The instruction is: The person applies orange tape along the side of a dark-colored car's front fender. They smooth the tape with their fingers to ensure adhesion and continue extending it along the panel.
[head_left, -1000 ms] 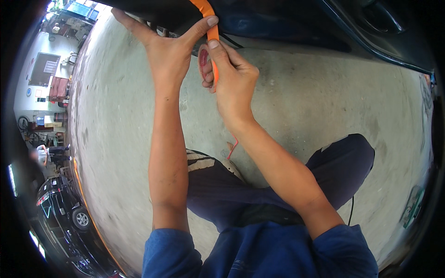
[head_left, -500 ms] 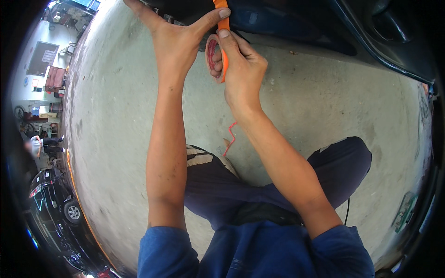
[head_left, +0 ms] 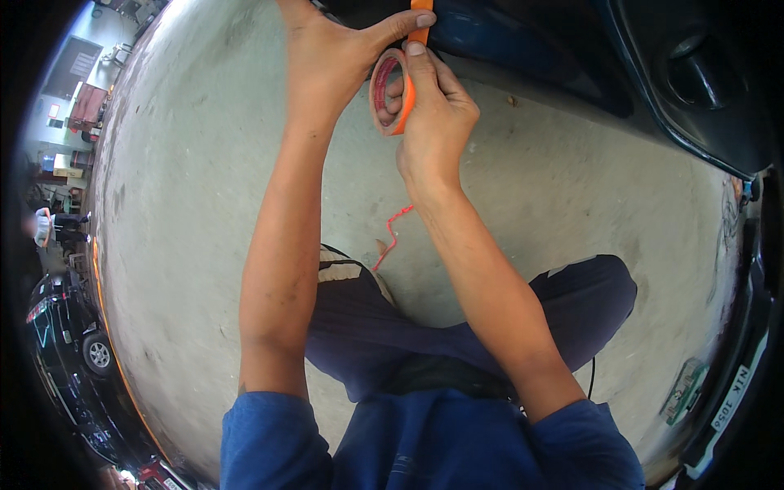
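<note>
A roll of orange tape (head_left: 378, 96) with a pale core, red inside, hangs in my right hand (head_left: 441, 122). My right thumb lies on the tape where it leaves the roll, and several fingertips show through the core. A short orange strip (head_left: 420, 34) runs up from the roll onto a dark, glossy car panel (head_left: 523, 49). My left hand (head_left: 331, 65) is spread beside it, the thumb stretched across and pressing on the strip. Its other fingers reach toward the top edge, where they are partly cut off or hidden.
A crumpled red string (head_left: 392, 233) lies on the concrete floor (head_left: 196, 204) between my arms and bent legs. To the right are a green-and-white plate (head_left: 684, 392) and a dark bumper. At far left stand a black vehicle (head_left: 69, 359) and a person (head_left: 45, 227).
The head view has shifted, so the hands sit slightly farther right and higher. The roll has turned a little, showing more of its open core. Both hands keep nearly the same grip.
</note>
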A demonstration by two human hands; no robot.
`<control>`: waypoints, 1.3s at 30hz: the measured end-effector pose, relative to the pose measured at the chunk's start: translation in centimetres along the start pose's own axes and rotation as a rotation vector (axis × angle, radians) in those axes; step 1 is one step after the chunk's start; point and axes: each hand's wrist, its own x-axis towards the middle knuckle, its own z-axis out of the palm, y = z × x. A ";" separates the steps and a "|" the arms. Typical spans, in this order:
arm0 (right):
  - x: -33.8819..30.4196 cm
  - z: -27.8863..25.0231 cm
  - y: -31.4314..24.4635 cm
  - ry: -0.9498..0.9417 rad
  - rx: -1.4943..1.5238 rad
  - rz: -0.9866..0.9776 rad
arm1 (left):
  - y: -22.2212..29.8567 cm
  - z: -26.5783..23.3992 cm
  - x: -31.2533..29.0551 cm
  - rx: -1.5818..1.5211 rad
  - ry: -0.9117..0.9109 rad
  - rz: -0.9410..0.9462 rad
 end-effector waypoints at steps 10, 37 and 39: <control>-0.8 0.0 0.2 -0.021 -0.017 -0.057 | 0.8 -0.1 -0.4 0.076 0.003 -0.032; 0.1 -0.2 0.1 -0.020 -0.018 -0.035 | -0.4 -0.4 -0.3 0.240 -0.059 -0.003; -0.2 -0.5 0.1 -0.078 0.026 -0.019 | -0.6 0.3 -0.7 0.159 0.029 0.002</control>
